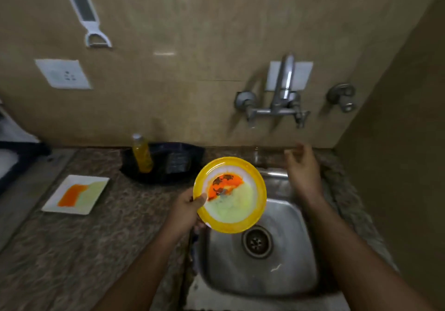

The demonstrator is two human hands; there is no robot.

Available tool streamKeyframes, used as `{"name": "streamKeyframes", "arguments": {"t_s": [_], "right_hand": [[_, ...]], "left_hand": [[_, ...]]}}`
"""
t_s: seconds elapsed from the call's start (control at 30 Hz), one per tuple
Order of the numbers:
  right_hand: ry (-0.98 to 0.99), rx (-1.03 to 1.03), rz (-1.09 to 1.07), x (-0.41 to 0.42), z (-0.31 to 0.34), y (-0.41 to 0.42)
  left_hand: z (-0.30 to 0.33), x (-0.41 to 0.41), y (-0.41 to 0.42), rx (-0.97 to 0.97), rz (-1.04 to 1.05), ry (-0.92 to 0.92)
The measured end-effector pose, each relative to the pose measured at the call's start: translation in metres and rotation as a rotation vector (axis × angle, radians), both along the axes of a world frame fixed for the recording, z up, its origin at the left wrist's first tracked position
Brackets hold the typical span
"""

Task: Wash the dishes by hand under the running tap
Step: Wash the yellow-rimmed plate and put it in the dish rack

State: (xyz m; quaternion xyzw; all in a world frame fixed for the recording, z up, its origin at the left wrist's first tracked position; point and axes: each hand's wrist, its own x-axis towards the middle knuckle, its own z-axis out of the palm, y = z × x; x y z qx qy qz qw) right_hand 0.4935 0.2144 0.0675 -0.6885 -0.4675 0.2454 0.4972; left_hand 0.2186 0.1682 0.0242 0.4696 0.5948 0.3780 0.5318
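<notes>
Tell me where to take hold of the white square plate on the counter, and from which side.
Judging by its pose, grip the white square plate at its near right edge, coming in low from the sink side. It lies flat on the counter, and that rim looks free of the orange and pale green residue in its middle.

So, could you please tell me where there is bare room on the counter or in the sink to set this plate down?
The steel sink basin is bare around its drain. The speckled stone counter is free in front of the white square plate. It is crowded behind, where the yellow liquid bottle stands in the black tray.
</notes>
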Motion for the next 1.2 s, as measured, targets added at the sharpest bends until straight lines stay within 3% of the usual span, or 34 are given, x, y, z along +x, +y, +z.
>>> {"name": "streamKeyframes", "arguments": {"t_s": [0.23, 0.37, 0.57, 0.7, 0.87, 1.2], "right_hand": [[-0.323, -0.085, -0.019, 0.049, 0.042, 0.069], [-0.509, -0.019, -0.069, 0.059, 0.037, 0.087], [-0.598, -0.004, -0.067, 0.066, 0.035, 0.092], [-0.536, 0.002, -0.056, 0.070, 0.033, 0.093], [-0.275, 0.010, -0.047, 0.070, 0.022, 0.098], [-0.057, -0.010, -0.014, 0.074, 0.015, 0.101]], "left_hand": [[0.015, 0.067, 0.035, -0.012, -0.063, 0.045], [0.021, 0.080, 0.048, -0.004, -0.091, 0.046], [0.015, 0.089, 0.056, -0.019, -0.114, 0.063], [0.007, 0.095, 0.060, -0.037, -0.144, 0.075], [0.005, 0.099, 0.062, -0.041, -0.170, 0.053], [-0.002, 0.101, 0.065, -0.044, -0.177, 0.029]]}}
